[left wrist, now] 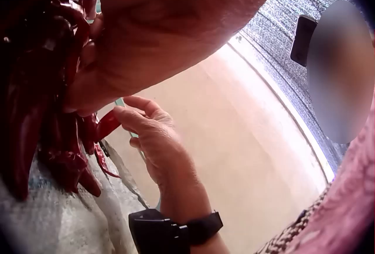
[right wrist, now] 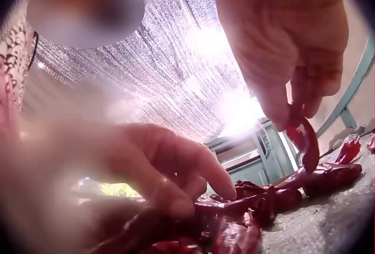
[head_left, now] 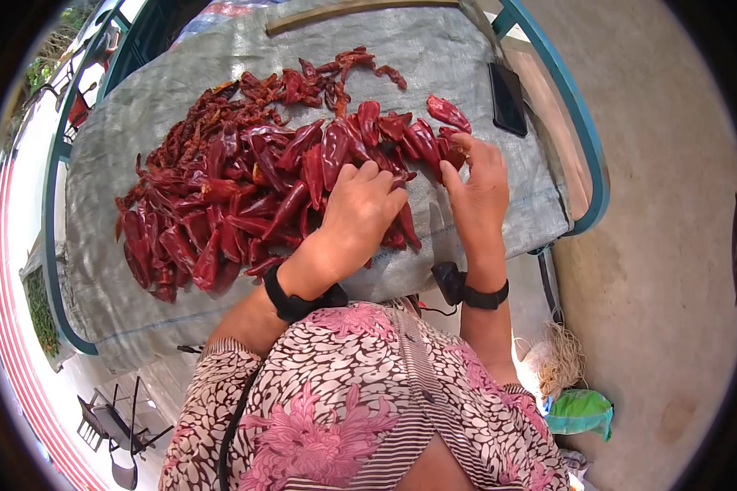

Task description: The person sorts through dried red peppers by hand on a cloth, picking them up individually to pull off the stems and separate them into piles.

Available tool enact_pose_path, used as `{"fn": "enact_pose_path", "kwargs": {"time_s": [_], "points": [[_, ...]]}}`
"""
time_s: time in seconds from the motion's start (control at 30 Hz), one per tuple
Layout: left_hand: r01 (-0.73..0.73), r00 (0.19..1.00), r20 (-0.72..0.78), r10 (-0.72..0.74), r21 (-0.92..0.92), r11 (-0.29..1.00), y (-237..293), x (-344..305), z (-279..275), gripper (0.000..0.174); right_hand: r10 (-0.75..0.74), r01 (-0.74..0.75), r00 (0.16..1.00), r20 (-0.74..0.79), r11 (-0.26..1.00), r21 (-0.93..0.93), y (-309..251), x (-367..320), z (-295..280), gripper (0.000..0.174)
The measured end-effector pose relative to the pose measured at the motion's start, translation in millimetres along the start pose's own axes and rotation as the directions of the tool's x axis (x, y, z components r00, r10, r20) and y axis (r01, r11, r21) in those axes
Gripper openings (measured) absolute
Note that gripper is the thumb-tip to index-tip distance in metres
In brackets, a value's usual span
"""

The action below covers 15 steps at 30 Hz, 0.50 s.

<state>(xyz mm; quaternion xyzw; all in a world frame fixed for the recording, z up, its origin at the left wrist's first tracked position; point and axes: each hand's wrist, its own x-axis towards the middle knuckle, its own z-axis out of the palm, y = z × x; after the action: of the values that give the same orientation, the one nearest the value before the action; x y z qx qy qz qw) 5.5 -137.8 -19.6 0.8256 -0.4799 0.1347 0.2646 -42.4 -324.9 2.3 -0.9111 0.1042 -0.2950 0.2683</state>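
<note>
A heap of glossy dried red peppers [head_left: 213, 213] covers the middle of a grey woven sheet. The left hand [head_left: 359, 214] reaches onto the heap's right part, fingers curled down among the peppers; what lies under the fingertips is hidden in the head view. At the heap's right edge, the right hand [head_left: 481, 192] pinches a red pepper between thumb and fingers. In the right wrist view that curved pepper [right wrist: 310, 148] hangs from the right hand [right wrist: 287, 49], above other peppers. The left wrist view also shows the right hand [left wrist: 167, 148] pinching a pepper [left wrist: 108, 124].
Thinner, wrinkled peppers [head_left: 192, 131] lie along the heap's back. A black phone [head_left: 508, 99] rests at the sheet's right side, near the teal metal frame [head_left: 585, 139]. A wooden strip [head_left: 360, 11] lies at the back. A green bag [head_left: 580, 412] is on the floor at lower right.
</note>
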Motion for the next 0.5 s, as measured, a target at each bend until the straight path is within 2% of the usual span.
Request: {"fn": "enact_pose_path", "kwargs": {"time_s": [0.03,0.13,0.23,0.37,0.5], "points": [[-0.017,1.0,-0.008,0.017,0.012,1.0,2,-3,4,0.022,-0.037,0.034,0.998,-0.044,0.998,-0.057,1,2,3,0.027],[-0.066,0.997,-0.045,0.067,0.015,0.998,1,-9,15,0.021,-0.104,0.12,0.987,0.12,0.983,-0.137,-8,-7,10,0.024],[-0.05,0.999,-0.02,0.05,0.018,0.999,-1,-11,16,0.022,-0.162,0.208,0.963,0.216,0.955,-0.21,3,-15,29,0.023],[-0.024,0.996,-0.086,0.018,-0.071,0.997,-4,-14,16,0.025,-0.039,0.091,0.941,0.337,0.986,-0.138,5,-16,30,0.021],[-0.045,0.997,-0.065,0.04,-0.088,0.995,-5,-14,14,0.024,-0.054,0.082,0.954,0.295,0.993,-0.083,14,-24,41,0.021]]}}
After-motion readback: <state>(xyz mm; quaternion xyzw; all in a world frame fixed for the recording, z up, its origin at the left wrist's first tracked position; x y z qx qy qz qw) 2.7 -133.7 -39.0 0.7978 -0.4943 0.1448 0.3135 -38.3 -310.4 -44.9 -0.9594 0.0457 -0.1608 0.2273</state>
